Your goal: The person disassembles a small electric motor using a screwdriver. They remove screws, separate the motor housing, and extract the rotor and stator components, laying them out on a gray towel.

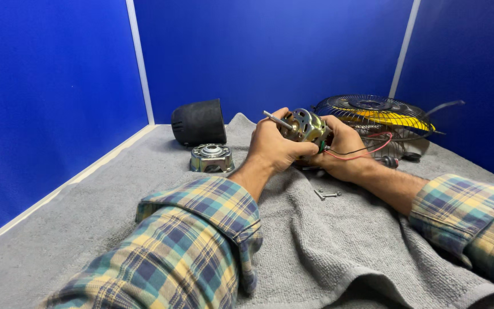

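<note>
My left hand [273, 147] and my right hand [343, 150] together grip a small metal fan motor [306, 126] above a grey towel [327, 240]. Its steel shaft [277, 120] sticks out to the upper left, past my left thumb. Red and black wires [367, 151] trail from the motor over my right wrist. Both arms wear plaid sleeves.
A metal motor end cover [211, 158] lies left of my hands, with a black plastic motor housing [198, 122] behind it. A wire fan guard with yellow blades [379, 114] rests at the back right. Loose screws [327, 194] lie on the towel. Blue partition walls enclose the table.
</note>
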